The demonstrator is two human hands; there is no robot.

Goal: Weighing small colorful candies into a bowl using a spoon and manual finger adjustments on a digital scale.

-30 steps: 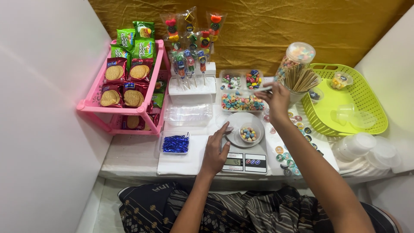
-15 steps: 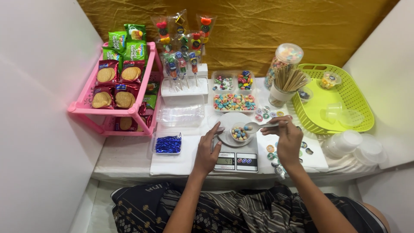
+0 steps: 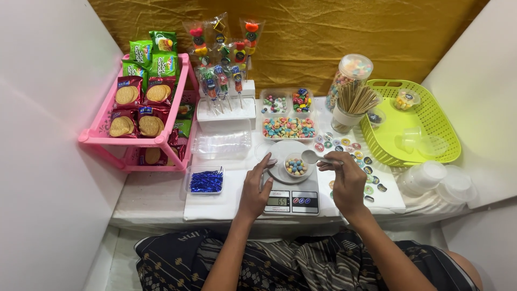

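Observation:
A small digital kitchen scale (image 3: 291, 200) stands at the table's front with a round grey plate on top. On the plate sits a small clear cup (image 3: 295, 166) of coloured candies. My left hand (image 3: 256, 186) rests at the scale's left edge, fingers apart, fingertips touching the plate's rim. My right hand (image 3: 347, 180) holds a metal spoon (image 3: 314, 157) by its handle, its bowl hovering just right of the cup and looking empty.
Divided trays of coloured candies (image 3: 288, 127) lie behind the scale. A cup of wooden sticks (image 3: 350, 110) and a candy jar (image 3: 347, 75) stand right. A green basket (image 3: 412, 129), stacked lidded cups (image 3: 431, 175), a pink snack rack (image 3: 142, 118), candy skewers (image 3: 223, 54), blue twist ties (image 3: 206, 181).
My right hand came back from the candy trays near the sticks to the scale, bringing the spoon beside the cup. My left hand stayed at the scale's left edge.

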